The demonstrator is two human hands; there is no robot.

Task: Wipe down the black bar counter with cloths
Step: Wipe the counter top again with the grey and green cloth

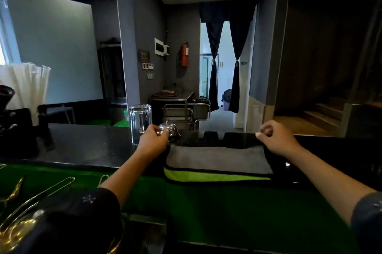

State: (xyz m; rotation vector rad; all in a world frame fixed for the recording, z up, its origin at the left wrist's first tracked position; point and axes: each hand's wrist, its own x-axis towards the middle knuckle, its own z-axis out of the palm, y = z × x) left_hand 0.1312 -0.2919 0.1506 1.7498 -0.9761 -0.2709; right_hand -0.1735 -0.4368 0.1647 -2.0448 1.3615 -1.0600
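Observation:
A grey cloth (217,158) with a black and lime-green edge lies flat on the black bar counter (82,144), its near edge hanging over the counter's front. My left hand (153,140) is at the cloth's far left corner with its fingers curled against a small silver call bell (170,128). Whether it grips the bell or the cloth is hidden. My right hand (277,138) hovers over the cloth's far right corner. Its fingers are curled, thumb against forefinger, with nothing visible between them.
An upturned clear glass (141,121) stands on the counter just left of the bell. Dark equipment (8,121) sits at the counter's far left. Below the counter, a green mat (206,202) holds golden bar tools (20,212) at the lower left.

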